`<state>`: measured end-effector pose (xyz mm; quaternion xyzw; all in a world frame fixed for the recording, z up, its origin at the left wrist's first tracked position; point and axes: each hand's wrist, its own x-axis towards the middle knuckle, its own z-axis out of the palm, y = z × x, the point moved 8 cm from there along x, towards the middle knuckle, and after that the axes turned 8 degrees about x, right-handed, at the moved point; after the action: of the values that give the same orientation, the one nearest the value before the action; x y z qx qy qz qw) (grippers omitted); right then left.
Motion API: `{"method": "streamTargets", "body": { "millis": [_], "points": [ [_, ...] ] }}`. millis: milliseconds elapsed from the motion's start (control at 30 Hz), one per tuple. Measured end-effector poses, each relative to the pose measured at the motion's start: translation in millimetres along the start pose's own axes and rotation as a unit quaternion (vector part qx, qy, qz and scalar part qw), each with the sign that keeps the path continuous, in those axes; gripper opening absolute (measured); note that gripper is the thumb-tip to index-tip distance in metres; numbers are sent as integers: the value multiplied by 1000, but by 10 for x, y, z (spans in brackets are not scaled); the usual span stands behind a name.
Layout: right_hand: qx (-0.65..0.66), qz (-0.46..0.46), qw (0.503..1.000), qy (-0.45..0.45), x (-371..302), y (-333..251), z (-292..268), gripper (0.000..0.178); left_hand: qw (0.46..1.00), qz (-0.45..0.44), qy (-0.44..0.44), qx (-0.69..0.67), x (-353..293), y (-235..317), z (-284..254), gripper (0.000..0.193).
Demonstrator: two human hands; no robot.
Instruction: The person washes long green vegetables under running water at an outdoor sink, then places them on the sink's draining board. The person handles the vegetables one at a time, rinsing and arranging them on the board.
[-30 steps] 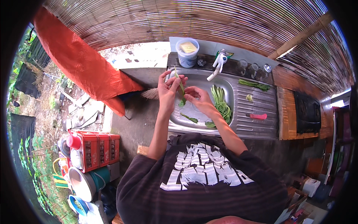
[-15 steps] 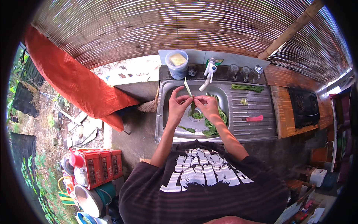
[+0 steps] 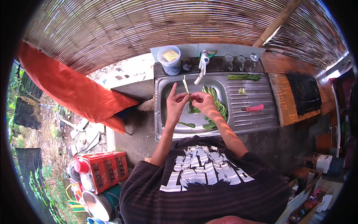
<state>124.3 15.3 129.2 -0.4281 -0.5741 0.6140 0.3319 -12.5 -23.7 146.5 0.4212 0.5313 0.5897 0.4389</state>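
A: What changed?
B: Left hand [image 3: 175, 107] index has straightened upward. Its other fingertips and the right hand [image 3: 204, 104] pinch the green stalk [image 3: 185, 84], mid-frame, over the sink [image 3: 158, 119].
A: Meaning?
B: Probably fine fingertip work; exact contact hard to see.

A stalk [image 3: 185, 84] is held over the sink [image 3: 158, 112] by the left hand [image 3: 176, 107] and the right hand [image 3: 205, 103]. Greens [image 3: 221, 107] are heaped in the sink's right side. On the drainboard [image 3: 253, 120], right of it, a knife [image 3: 255, 107] is laid before scraps [image 3: 242, 91] and a bundle [image 3: 244, 77]. Behind are set, from left, a bucket [image 3: 170, 63], tap [image 3: 203, 64] and glasses [image 3: 241, 64]. A stove [image 3: 304, 93] is placed farther right.
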Motion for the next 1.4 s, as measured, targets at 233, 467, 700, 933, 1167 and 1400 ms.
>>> {"method": "streamTargets", "body": {
  "millis": [233, 467, 700, 933, 1167, 1400],
  "points": [
    [112, 86, 990, -8, -101, 145, -110, 22, 999, -21, -24, -18, 18, -75, 123, 78],
    [22, 66, 998, -10, -65, 78, -219, 17, 998, -41, -40, -7, 12, -146, 185, 75],
    [74, 55, 995, 36, -27, 9, -266, 12, 994, -49, -79, 49, -61, -143, 234, 45],
    [53, 33, 997, 42, 35, 28, -307, 15, 986, -82, -124, 70, -126, -329, 185, 18],
    [72, 43, 996, -38, 24, 56, -178, 24, 991, -70, -116, 3, -71, -316, 208, 20],
    [58, 60, 994, -70, -18, 42, -230, 23, 987, -91, -134, -14, -97, -358, 216, 21]
  ]
}}
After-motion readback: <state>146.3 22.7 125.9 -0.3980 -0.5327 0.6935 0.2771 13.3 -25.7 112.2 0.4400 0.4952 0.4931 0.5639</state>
